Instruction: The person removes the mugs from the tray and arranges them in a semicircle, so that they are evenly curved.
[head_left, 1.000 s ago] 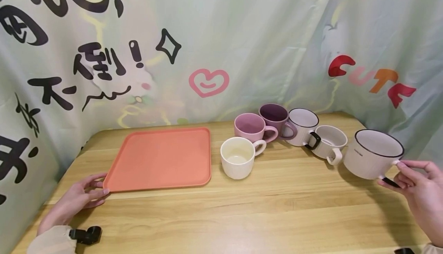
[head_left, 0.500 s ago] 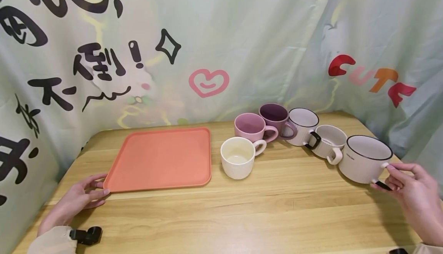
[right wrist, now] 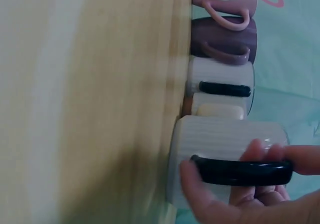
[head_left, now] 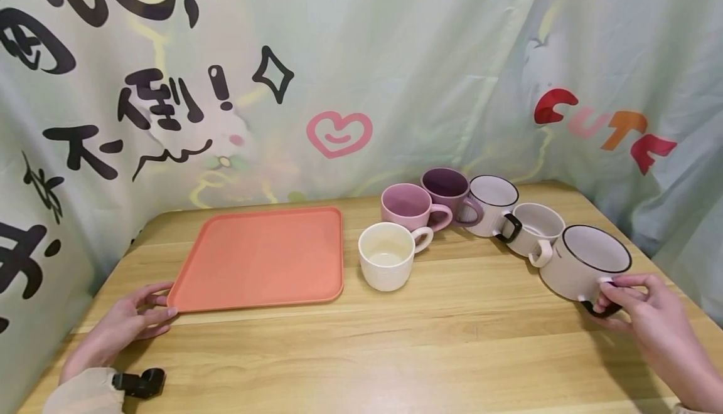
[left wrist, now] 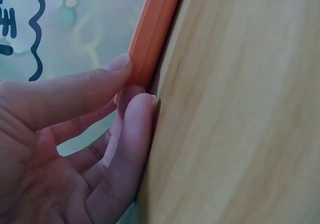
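My left hand (head_left: 127, 323) pinches the near left corner of the orange tray (head_left: 257, 263), which lies flat on the table. In the left wrist view the thumb is on the tray's rim (left wrist: 156, 34) and the other fingers are curled at its corner. On the right, my right hand (head_left: 658, 313) holds a large white mug (head_left: 573, 273) with a black rim by its black handle (right wrist: 240, 173). Some fingers pass behind the handle. The mug is upright, right beside a small off-white mug (head_left: 528, 238).
A cream mug (head_left: 386, 270) stands right of the tray. Behind it are a pink mug (head_left: 403, 213), a purple mug (head_left: 454, 204) and a white black-rimmed mug (head_left: 488, 213) in a curving row. A printed curtain (head_left: 429, 75) hangs along the table's (head_left: 395, 345) back.
My right hand has brought the large mug leftward and lower, up to the off-white mug, and its handle has turned toward the front. The left hand and tray have stayed still.
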The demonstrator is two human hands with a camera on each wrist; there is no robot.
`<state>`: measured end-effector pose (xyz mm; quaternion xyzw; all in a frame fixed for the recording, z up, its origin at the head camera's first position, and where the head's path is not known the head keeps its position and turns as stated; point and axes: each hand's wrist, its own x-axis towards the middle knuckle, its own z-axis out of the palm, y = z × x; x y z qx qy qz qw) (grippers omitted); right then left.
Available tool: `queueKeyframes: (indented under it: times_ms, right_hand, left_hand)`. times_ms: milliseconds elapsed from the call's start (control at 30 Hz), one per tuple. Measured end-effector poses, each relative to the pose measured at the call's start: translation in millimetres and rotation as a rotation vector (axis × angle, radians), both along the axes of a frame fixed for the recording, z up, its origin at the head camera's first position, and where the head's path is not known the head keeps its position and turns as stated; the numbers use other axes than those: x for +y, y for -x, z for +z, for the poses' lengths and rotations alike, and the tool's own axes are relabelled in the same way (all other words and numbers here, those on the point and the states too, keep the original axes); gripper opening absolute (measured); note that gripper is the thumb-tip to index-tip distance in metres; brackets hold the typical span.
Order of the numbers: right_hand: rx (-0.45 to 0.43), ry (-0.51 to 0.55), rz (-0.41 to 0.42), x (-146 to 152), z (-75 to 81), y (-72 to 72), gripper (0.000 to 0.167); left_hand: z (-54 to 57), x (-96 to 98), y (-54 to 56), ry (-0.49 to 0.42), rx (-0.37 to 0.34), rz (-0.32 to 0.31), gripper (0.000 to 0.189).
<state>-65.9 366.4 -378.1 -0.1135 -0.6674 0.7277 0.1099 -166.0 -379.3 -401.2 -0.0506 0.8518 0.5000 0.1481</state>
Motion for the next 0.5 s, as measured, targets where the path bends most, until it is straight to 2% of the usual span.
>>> queueKeyframes:
  times_ms: [67,200,300,400,500]
  right_hand:
    - [-0.059,-0.164,-0.013,-4.2,3.9,1.7,0.013]
    - [-0.125,-0.390,-0.012,-10.9,10.2,3.9,0.018]
    - [-0.121,-0.360,-0.007,-14.1,11.7,3.5,0.021]
    - [-0.136,-0.395,-0.025,-17.8,12.1,4.0,0.022]
    - [-0.122,-0.359,-0.035,-20.9,10.3,5.0,0.023]
  left_hand:
    - [-0.2,-0.2,0.1,0.001,-0.001,0.001,0.075]
    - [-1.0,-0.4,-0.2,0.000,0.005,-0.002,0.075]
    - [-1.3,-0.2,-0.4,-0.001,0.010,-0.005,0.076]
    - [-0.6,-0.1,-0.5,-0.002,0.009,-0.004,0.076]
    - [1.1,0.1,-0.9,0.004,0.005,-0.008,0.075]
